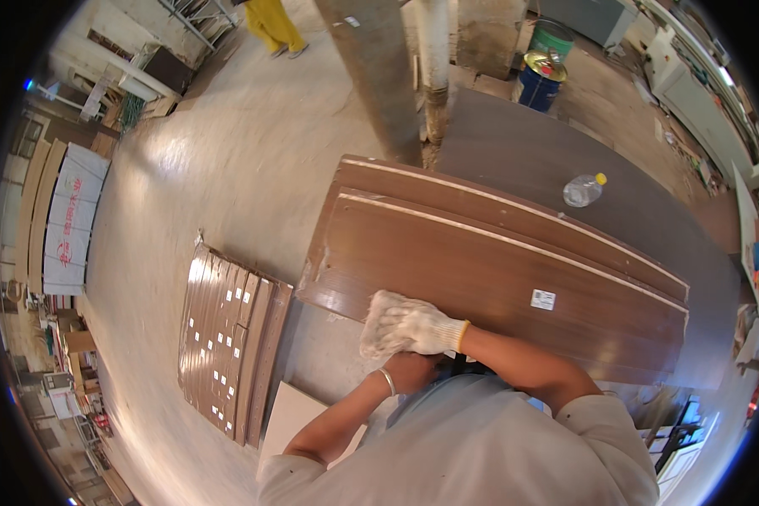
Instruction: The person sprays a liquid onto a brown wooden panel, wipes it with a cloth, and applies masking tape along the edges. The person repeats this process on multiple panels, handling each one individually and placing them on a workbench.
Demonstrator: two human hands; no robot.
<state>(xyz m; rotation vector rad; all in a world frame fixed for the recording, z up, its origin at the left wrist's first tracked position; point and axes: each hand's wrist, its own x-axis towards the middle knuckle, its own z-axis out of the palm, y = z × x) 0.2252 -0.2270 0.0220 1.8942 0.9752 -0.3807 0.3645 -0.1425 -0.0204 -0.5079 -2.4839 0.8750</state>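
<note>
My right hand (405,325) wears a white knit glove with a yellow cuff edge. It is beside the near edge of a brown wood-look panel (472,261), with its fingers bent around a soft whitish bulk that I cannot make out. Bare and with a bracelet at the wrist, my left hand (415,371) is just below the glove, close against my waist by a dark strap. Its fingers are hidden. The panel bears a small white label (543,299) and lies on another brown panel (447,184) that shows along the far side.
Under the panels is a dark grey board (514,139) with a clear, yellow-capped bottle (584,191). On the left stands a wrapped stack of brown boards (215,337). A pillar (375,76) and a blue drum (539,83) are ahead. Someone in yellow trousers (271,25) is far off.
</note>
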